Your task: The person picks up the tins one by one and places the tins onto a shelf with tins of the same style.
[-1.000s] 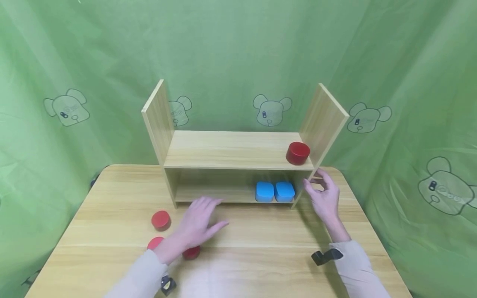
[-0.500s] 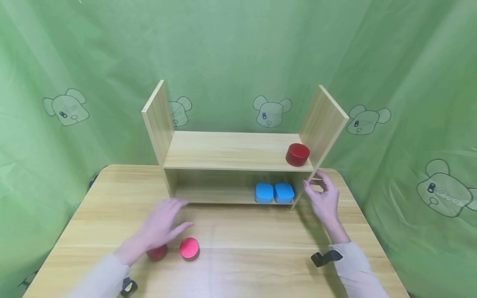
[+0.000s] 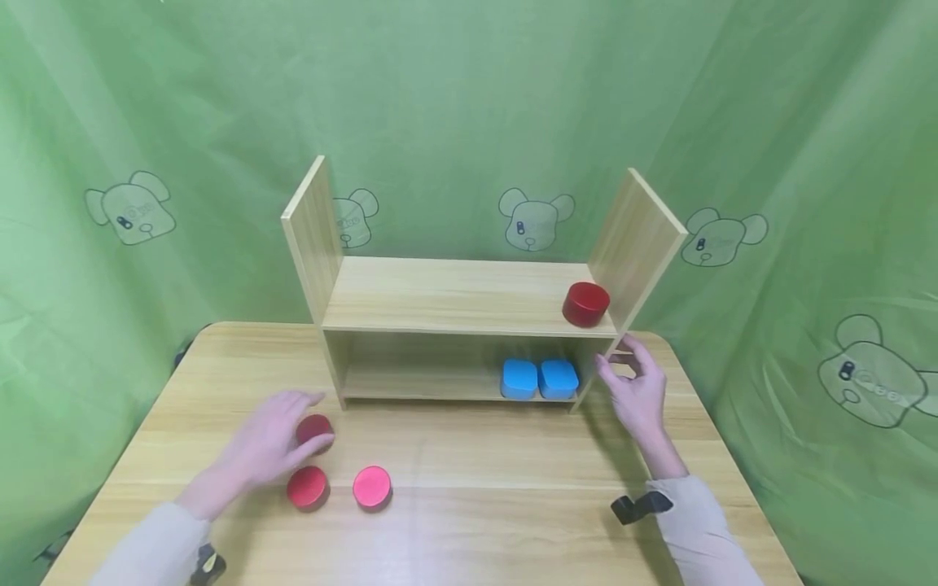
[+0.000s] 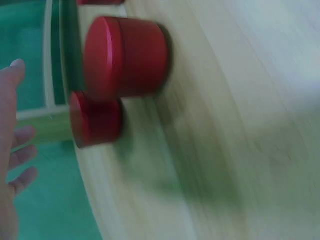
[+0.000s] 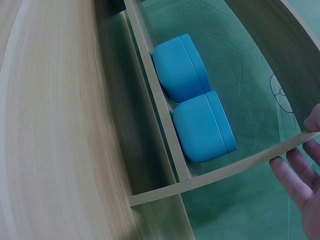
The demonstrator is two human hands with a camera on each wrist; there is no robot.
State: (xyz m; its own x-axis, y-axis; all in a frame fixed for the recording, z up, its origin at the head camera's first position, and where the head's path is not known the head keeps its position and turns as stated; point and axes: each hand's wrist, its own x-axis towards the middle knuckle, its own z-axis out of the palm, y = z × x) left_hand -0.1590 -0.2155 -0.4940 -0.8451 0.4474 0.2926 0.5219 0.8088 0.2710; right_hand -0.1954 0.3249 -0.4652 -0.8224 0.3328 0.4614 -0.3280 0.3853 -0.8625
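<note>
My left hand (image 3: 265, 439) reaches over the table at the front left, thumb and fingers spread around the back round red tin (image 3: 317, 431) from above. In the left wrist view its fingers (image 4: 22, 155) hold nothing. Nearer me stand two similar tins, the left red tin (image 3: 308, 488) and the right red tin (image 3: 373, 488). My right hand (image 3: 636, 395) grips the right side panel of the wooden shelf (image 3: 454, 330). In the right wrist view, the thumb lies on one face of the panel and the fingers (image 5: 292, 185) on the other.
Two blue rounded-square boxes (image 3: 519, 379) sit side by side at the right of the lower shelf. Above them, another red tin (image 3: 585, 304) stands at the right end of the upper board. A green curtain (image 3: 469, 122) hangs behind the wooden table (image 3: 498, 521).
My left hand has moved left, away from the shelf's front, to the back red tin, uncovering the two nearer tins. The right hand stays on the panel.
</note>
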